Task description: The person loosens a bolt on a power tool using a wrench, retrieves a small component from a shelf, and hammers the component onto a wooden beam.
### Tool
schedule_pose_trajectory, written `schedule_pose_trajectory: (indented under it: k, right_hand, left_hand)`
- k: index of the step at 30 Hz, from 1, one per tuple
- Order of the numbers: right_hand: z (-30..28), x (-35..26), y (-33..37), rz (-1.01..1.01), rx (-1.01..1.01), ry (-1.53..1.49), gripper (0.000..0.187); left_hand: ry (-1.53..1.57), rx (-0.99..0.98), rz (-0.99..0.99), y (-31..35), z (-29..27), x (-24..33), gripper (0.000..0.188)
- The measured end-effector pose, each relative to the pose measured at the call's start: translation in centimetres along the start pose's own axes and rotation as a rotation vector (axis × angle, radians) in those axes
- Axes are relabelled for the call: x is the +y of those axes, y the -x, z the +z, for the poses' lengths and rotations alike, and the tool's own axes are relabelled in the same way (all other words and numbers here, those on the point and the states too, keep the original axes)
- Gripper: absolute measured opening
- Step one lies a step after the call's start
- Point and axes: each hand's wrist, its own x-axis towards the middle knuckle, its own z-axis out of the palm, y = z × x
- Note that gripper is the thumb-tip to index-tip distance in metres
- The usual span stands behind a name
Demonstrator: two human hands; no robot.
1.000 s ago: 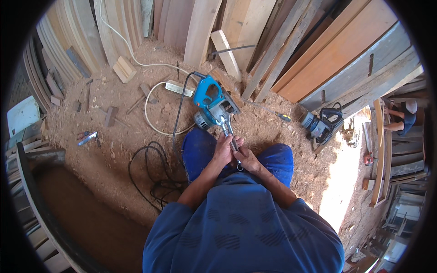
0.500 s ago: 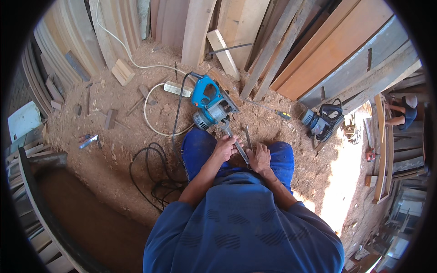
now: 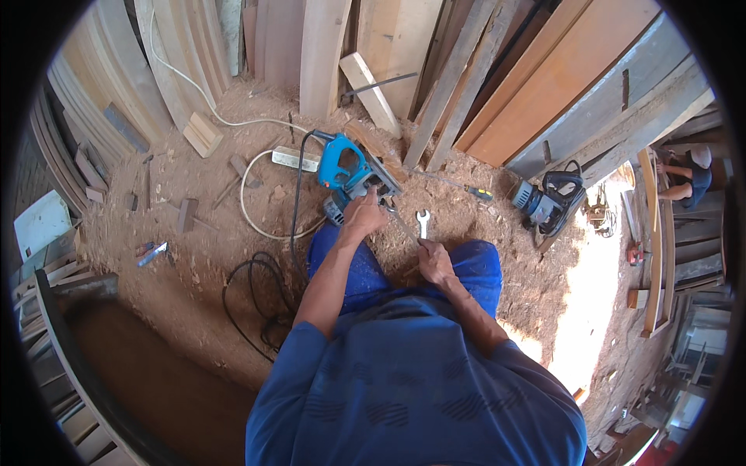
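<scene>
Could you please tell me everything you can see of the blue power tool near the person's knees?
The blue power tool rests on the shaving-strewn ground, just ahead of the knees. Its blue, plastic-looking handle forms a closed loop; nearer the person are a grey, metallic-looking body and a rounded motor end. A black cord leaves the handle's far end. The left hand is at the grey body, partly hiding it; whether the tool is switched on cannot be told.

Passage between right knee (image 3: 475, 268) and black-handled tool (image 3: 546, 203), blue power tool (image 3: 334, 178) blocking ahead of left hand (image 3: 365, 213), black cord (image 3: 297, 186) alongside
</scene>
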Motion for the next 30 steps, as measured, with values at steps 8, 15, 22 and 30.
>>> schedule_pose_trajectory:
  k: [8,15,22,30]
  right_hand:
    - [0.6,1.8,-1.4,-0.004,-0.053,-0.217,0.033]
    - [0.6,0.5,-2.5,0.020,-0.024,-0.336,0.024]
    - [1.0,-0.3,-3.8,-0.054,-0.029,-0.382,0.019]
    - [2.5,-1.4,-5.5,-0.067,-0.024,-0.335,0.022]
  left_hand:
    - [-0.110,-0.672,-0.241,-7.0,-2.6,1.5,0.018]
    - [0.037,-0.640,-0.258,-6.7,-2.4,0.7,0.011]
    - [-0.070,-0.603,-0.242,-5.7,-2.7,1.1,0.050]
    - [-0.266,-0.509,-0.090,-6.1,0.3,-2.0,0.075]
